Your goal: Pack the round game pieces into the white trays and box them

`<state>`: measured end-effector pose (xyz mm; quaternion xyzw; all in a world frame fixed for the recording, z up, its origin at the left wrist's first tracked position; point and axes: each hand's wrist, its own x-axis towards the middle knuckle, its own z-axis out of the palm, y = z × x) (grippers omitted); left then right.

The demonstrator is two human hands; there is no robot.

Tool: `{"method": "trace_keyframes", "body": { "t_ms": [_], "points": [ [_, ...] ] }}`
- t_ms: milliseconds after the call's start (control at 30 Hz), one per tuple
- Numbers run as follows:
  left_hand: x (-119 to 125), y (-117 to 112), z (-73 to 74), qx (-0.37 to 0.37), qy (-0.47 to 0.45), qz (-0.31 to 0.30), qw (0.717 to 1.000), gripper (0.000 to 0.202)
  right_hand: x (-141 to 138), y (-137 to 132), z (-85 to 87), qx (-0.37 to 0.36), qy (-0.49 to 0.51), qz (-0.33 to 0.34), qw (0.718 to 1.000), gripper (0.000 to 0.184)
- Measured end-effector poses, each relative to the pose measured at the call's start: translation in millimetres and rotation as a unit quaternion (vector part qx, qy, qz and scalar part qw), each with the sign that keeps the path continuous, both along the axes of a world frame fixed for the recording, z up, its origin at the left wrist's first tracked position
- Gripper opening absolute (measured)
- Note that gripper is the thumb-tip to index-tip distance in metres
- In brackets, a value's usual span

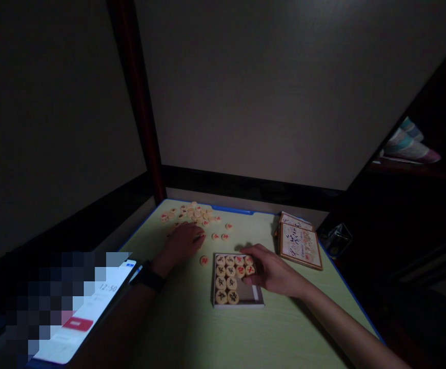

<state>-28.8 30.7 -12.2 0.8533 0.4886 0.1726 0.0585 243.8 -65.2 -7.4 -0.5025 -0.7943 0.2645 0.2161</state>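
Observation:
A shallow square box (256, 303) lies on the table, with rows of round wooden Chinese chess pieces (221, 283) in it, black characters at left and red ones at upper right. Its lower right part shows bare bottom. Over the box's upper right corner, my right hand (271, 269) curls its thumb and fingers about a red-marked piece (249, 270). My left hand (184, 240) reaches into the loose pieces (196, 212) at the far left, fingers bent down, a red-marked piece at its fingertips. Part of that pile is hidden under this hand.
One loose red piece (204, 260) lies left of the box. Box lids with Chinese writing (302, 246) lie at the table's right. A lit phone (88, 312) stands at lower left. Walls (246, 102) rise behind the green table (192, 328). The room is dim.

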Motion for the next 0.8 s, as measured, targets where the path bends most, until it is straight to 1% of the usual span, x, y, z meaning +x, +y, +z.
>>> {"method": "trace_keyframes", "body": {
  "t_ms": [200,333,433,533,633,800],
  "points": [
    [0.5,-1.1,-4.6,0.019,-0.018,0.008,1.000,0.024,-0.3,1.3,0.2,-0.005,-0.007,0.001,1.000,0.056],
    [3.5,0.5,-11.1,0.014,0.007,-0.007,1.000,0.020,-0.6,2.1,-0.1,-0.007,-0.001,0.003,1.000,0.056],
    [5.3,1.7,-14.5,0.017,0.020,-0.009,1.000,0.020,-1.5,-0.4,2.1,0.003,-0.013,0.000,1.000,0.053],
    [5.7,1.4,-14.8,0.018,0.022,-0.011,1.000,0.020,-3.8,-5.1,6.1,0.027,-0.048,-0.009,0.998,0.047],
    [5.4,0.0,-12.9,0.016,0.020,-0.012,1.000,0.020,-6.9,-8.4,8.6,0.066,-0.083,-0.014,0.994,0.045],
    [4.6,0.5,-12.6,0.016,0.025,-0.004,1.000,0.019,-12.5,-9.7,5.7,0.122,-0.100,-0.015,0.987,0.039]
  ]
}}
